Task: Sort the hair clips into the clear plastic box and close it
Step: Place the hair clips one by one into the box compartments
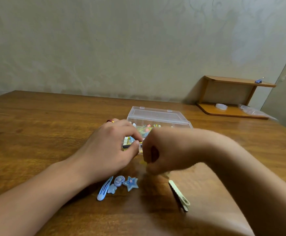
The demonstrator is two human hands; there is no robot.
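Hair clips lie in two places: a mixed, colourful batch inside the clear plastic box (pixel 159 116), and a loose group on the bench (pixel 37 125) near the lower edge of view. The box sits at mid-bench, lid raised toward the wall, well clear of every bench edge. Open wood surface extends to its left and right.

Loose group, left to right:
- Blue snap clip (pixel 104 189): long axis runs diagonally, upper end toward the right, lower end toward the left.
- Small blue star piece (pixel 112 189), touching or just beside the snap clip.
- Blue round clip (pixel 119 180) and blue star clip (pixel 131 183), side by side.
- Pale green clip (pixel 179 195): set apart to the right, long axis diagonal, far end pointing up-left, near end down-right.

Left hand (pixel 110 150): its grip is a thumb-and-forefinger pinch on a small item at the box's near edge. The item is too small and blurred to identify.

Right hand (pixel 157 150): fingers curled, motion-blurred, just beside the left fingertips. A yellow smear shows below it; whether this grip holds anything cannot be determined.

Both hands hide the front of the box and most of its contents. A wooden shelf (pixel 232 97) stands at the far right corner.
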